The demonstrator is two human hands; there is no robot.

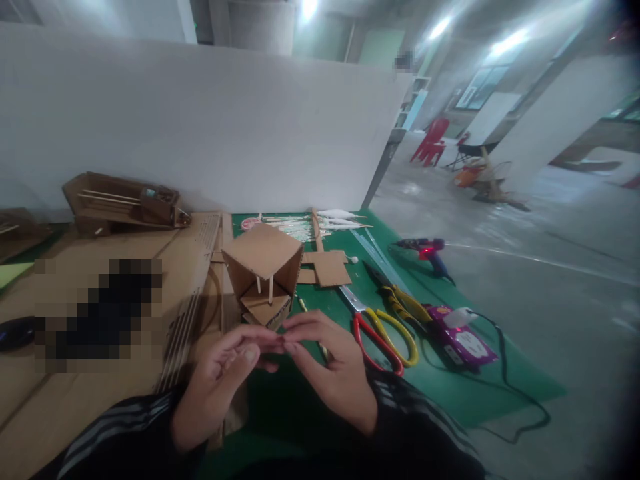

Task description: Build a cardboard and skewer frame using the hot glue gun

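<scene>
My two hands meet at the fingertips just in front of a small cardboard box model point(263, 250), which has a slanted top and thin white sticks inside. My left hand point(225, 373) has its fingers stretched out and its thumb apart from them, with nothing visible in the palm. The thumb and forefinger of my right hand point(330, 370) pinch together at the left fingertips; whatever lies between them is hidden or too small to name. Beside my right hand lie scissors point(383, 340) with one red and one yellow handle.
Pliers point(400, 297), a hot glue gun point(427, 252), clear glue sticks point(385, 257) and a purple power box point(463, 337) with a cable lie right on the green mat point(520, 390). Behind are cotton swabs point(295, 227) and a cardboard square point(333, 269). Left are cardboard sheets point(50, 280) and another cardboard model point(125, 203).
</scene>
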